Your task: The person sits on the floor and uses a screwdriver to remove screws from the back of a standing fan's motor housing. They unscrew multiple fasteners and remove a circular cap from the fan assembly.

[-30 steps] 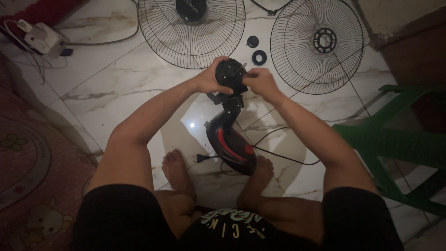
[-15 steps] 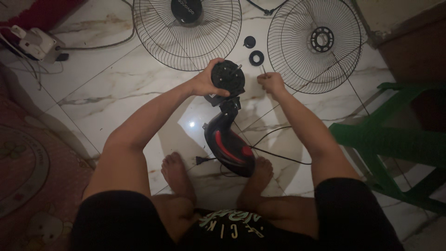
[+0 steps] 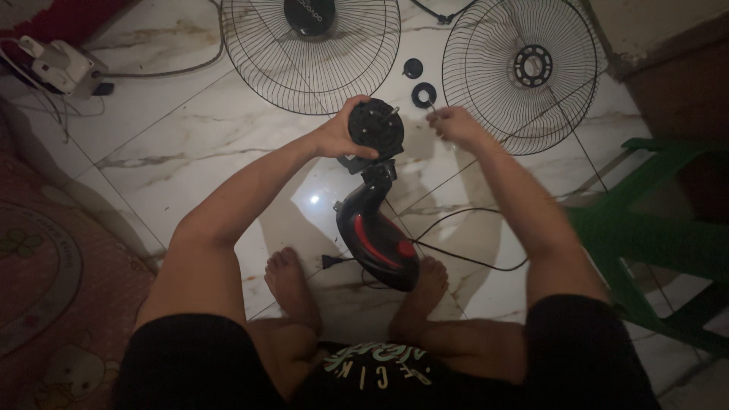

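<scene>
Fan motor housing (image 3: 373, 129), round and black, sits at the top of a black and red fan body (image 3: 377, 243) that stands on the marble floor (image 3: 190, 137) between the person's bare feet, its black cord (image 3: 456, 250) trailing off beside the right leg. The left hand (image 3: 339, 137) is wrapped around the left side of the housing, grasping it. The right hand (image 3: 456, 124) is off the housing, just to its right, fingers pinched on a small thin piece too small to identify. Just past that hand lie a black ring (image 3: 424, 95) and a small black cap (image 3: 413, 70). Farther out rest two wire fan grilles: one (image 3: 311, 53) with a dark centre disc, the other (image 3: 524, 72) open at the middle. A green plastic chair (image 3: 653, 235) stands at right, a white device (image 3: 61, 64) at far left
</scene>
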